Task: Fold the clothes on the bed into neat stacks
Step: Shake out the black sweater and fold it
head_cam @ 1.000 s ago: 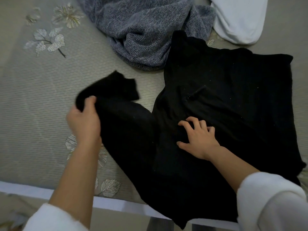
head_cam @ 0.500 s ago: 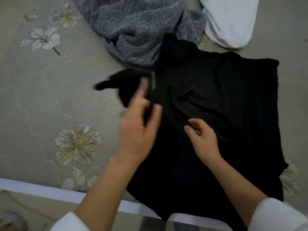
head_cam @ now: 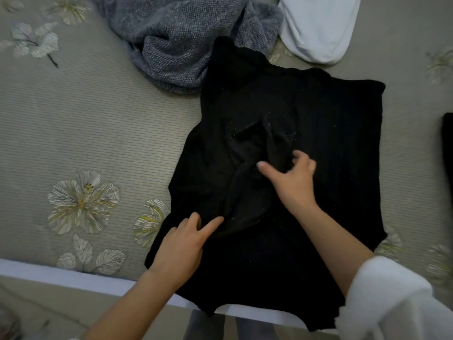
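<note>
Black knit garment (head_cam: 318, 143) lies spread on the bed (head_cam: 98, 123), near its front edge, hem hanging slightly over the white bed rim (head_cam: 61, 276). A sleeve is folded in across the middle, bunched into creases at the centre. Left hand (head_cam: 181, 246) rests flat on the lower left part of the garment, fingers straight and spread, pressing the fabric, gripping nothing. Right hand (head_cam: 291, 177) sits on the bunched centre, index finger extended, other fingers curled into the folds; whether it actually pinches cloth cannot be told. White sleeve (head_cam: 392, 305) covers the right forearm. Grey knit sweater (head_cam: 171, 38) is crumpled beyond the black garment, touching its collar end. White garment (head_cam: 318, 28) lies top right, just beside the grey one. Another dark item (head_cam: 447, 143) shows at the right edge, cut off. The bed cover is grey-green with printed flowers (head_cam: 81, 202).
</note>
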`<state>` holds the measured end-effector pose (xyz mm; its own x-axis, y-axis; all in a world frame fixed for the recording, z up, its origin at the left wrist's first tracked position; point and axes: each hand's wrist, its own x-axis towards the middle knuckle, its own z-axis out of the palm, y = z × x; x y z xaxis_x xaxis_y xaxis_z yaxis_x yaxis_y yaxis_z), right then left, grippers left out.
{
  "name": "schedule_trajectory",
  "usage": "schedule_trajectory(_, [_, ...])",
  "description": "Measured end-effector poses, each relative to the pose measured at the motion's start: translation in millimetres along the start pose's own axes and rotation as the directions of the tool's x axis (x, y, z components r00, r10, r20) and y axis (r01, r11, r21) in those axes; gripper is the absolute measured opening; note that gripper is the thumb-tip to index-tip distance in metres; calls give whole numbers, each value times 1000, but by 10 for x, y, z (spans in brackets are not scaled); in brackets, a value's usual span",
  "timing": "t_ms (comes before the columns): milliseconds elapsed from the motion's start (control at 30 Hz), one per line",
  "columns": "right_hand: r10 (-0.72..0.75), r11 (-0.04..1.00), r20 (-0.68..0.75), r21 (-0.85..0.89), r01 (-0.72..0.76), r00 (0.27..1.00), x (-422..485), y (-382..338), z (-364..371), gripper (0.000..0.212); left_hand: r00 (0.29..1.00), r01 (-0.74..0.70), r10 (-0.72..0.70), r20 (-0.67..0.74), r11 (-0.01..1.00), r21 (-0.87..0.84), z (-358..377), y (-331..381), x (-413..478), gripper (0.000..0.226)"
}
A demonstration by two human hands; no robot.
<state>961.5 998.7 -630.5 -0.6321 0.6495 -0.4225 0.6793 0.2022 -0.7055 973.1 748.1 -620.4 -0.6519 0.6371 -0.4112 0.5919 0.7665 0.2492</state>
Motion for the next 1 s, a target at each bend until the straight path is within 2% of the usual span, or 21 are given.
schedule_trajectory(33, [-105,974,0,-203,103,994,35,-19,56,92,1000,6,-6,27,1000,12,19,7,0,72])
schedule_trajectory(67, [-178,914,33,-364,178,983,76,-46,91,82,999,24,-26,46,999,41,45,16,0,74])
schedule_trajectory(100, [-194,861,71,-466,205,978,138,-85,98,63,997,54,-58,56,996,77,70,22,-4,76])
schedule_trajectory(133, [-165,863,70,-473,178,984,213,-132,78,41,993,92,-99,64,989,113,90,32,-11,80])
schedule_trajectory(167, [-105,920,25,-376,106,994,291,-193,35,24,988,129,-139,68,982,140,109,35,-24,84])
schedule_trajectory(200, [-1,987,-27,-159,-3,1000,367,-258,-37,17,982,159,-172,71,974,163,124,35,-43,88])
schedule_trajectory(233, [153,974,-45,179,-143,987,425,-327,-125,14,978,182,-197,74,967,178,130,37,-61,92])
schedule_trajectory(267, [301,807,18,528,-265,953,453,-370,-224,13,973,202,-220,76,961,186,122,47,-85,96])
schedule_trajectory(300, [382,569,89,761,-310,920,468,-350,-330,12,968,219,-238,84,957,192,105,70,-106,101])
schedule_trajectory(333, [416,398,117,868,-297,902,455,-272,-426,12,962,228,-252,102,953,201,91,105,-126,105])
schedule_trajectory(367, [439,330,125,898,-289,890,407,-157,-510,14,957,229,-260,130,950,213,85,140,-148,108])
schedule_trajectory(400, [459,315,147,895,-315,876,333,-23,-582,19,952,220,-259,165,949,225,98,169,-175,110])
schedule_trajectory(467, [501,321,223,850,-418,836,210,249,-687,34,940,191,-243,238,956,220,133,212,-240,110])
schedule_trajectory(533, [511,361,273,793,-491,815,172,397,-748,37,931,150,-209,300,967,207,139,234,-286,107])
schedule_trajectory(633, [488,460,223,756,-466,844,224,358,-794,36,914,194,-211,347,977,84,37,218,-197,92])
schedule_trajectory(667, [475,477,205,757,-446,856,253,326,-806,38,935,219,-212,285,976,5,-24,209,-112,80])
schedule_trajectory(733, [449,527,173,741,-416,877,307,273,-816,33,984,173,-176,0,971,-165,-105,208,79,59])
schedule_trajectory(800, [433,597,149,692,-407,889,322,225,-813,23,969,84,-106,-221,991,-106,-104,214,290,52])
schedule_trajectory(833, [420,631,138,666,-398,897,333,220,-813,22,963,110,-121,-241,992,-62,-69,181,385,51])
schedule_trajectory(900, [387,672,97,651,-353,917,354,235,-829,23,944,264,-260,-203,964,-5,12,42,502,49])
schedule_trajectory(1000, [398,647,-12,712,-271,917,386,308,-870,34,890,360,-338,-307,933,15,126,-275,484,30])
